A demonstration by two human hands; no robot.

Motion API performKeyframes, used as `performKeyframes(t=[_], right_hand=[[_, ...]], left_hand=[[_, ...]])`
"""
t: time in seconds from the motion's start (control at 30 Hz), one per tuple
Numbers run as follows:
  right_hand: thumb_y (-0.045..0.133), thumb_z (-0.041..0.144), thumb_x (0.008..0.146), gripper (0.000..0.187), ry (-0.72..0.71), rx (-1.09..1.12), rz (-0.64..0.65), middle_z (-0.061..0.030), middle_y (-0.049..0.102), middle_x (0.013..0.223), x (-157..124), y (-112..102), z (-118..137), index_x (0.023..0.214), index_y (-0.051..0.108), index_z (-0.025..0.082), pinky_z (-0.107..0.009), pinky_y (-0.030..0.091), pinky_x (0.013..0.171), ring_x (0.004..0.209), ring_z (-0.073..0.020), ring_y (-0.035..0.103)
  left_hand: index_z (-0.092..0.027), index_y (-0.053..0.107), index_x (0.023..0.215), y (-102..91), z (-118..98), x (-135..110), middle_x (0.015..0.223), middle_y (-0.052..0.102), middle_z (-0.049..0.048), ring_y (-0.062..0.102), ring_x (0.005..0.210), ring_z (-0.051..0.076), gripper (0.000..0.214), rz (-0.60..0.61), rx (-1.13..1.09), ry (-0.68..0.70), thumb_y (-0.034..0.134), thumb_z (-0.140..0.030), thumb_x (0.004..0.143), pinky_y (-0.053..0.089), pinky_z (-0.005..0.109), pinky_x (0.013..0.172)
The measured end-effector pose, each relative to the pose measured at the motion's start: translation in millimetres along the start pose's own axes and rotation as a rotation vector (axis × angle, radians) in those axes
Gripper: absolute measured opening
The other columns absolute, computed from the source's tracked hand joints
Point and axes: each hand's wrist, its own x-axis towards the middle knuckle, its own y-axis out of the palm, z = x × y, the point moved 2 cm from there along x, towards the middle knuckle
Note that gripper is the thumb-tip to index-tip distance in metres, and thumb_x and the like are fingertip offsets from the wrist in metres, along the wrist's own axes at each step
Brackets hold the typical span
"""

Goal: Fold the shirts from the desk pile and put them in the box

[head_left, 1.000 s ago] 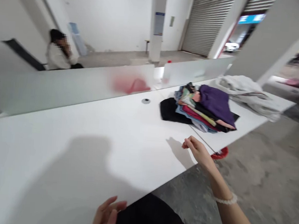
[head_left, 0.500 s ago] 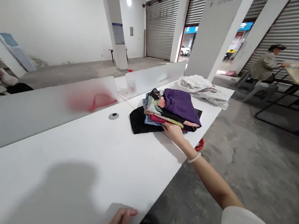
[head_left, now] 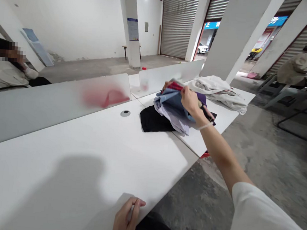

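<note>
I see my right hand [head_left: 188, 99] pinching the folded clothes [head_left: 169, 96], at one o'clock on the counter [head_left: 88, 138]; their striped piece [head_left: 174, 118] lies lengthwise from ten toward four. At six, my left hand [head_left: 127, 217] rests, loosely bent.

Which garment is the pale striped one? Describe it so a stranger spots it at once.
On the long white table, find the clothes pile at the right hand. Under its blue cloth and partly over the black cloth lies the pale garment. Its fine stripes set it apart from both plain neighbours.
</note>
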Motion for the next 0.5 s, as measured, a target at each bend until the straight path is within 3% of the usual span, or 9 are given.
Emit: performKeyframes(t=[0.13,0.27,0.4,0.5], right_hand=[[0.033,0.007,0.093,0.021,0.000,0.091,-0.127,-0.0124,0.062,0.094,66,-32,11,0.111,0.044,0.003,-0.030,0.039,0.079,0.082,-0.0155,0.057],[0.032,0.005,0.093,0.021,0.005,0.239,-0.218,-0.0104,0.060,0.096,112,-61,29,0.112,0.041,0.004,-0.028,0.041,0.078,0.072,-0.0099,0.053],[0.029,0.006,0.094,0.024,-0.011,0.296,-0.318,-0.0093,0.058,0.103,134,-94,53,0.116,0.038,0.013,-0.029,0.044,0.079,0.078,-0.0143,0.052],[0.023,0.012,0.099,0.022,-0.113,0.381,-0.412,-0.0077,0.057,0.103,138,-121,72,0.118,0.035,0.012,-0.025,0.039,0.089,0.090,-0.0113,0.048]], left_hand=[[-0.022,0.065,0.074,-0.5,-2,0,0.078,0.068,0.0036,0.064,0.081,0.020,0.037,0.050,0.009,0.041,0.043,-0.049,0.087,0.050,0.026,0.075],[-0.022,0.063,0.073,2.1,-7,-3,0.076,0.067,0.0036,0.064,0.080,0.020,0.037,-0.008,-0.039,-0.025,0.043,-0.051,0.086,0.049,0.025,0.065],[-0.022,0.064,0.071,3.5,-11,-5,0.076,0.067,0.0032,0.064,0.080,0.020,0.037,-0.036,-0.060,-0.017,0.045,-0.050,0.085,0.049,0.025,0.066],[-0.022,0.064,0.070,0.7,-6,-3,0.075,0.067,0.0033,0.064,0.079,0.020,0.038,-0.054,-0.058,-0.005,0.045,-0.051,0.085,0.050,0.026,0.070]])
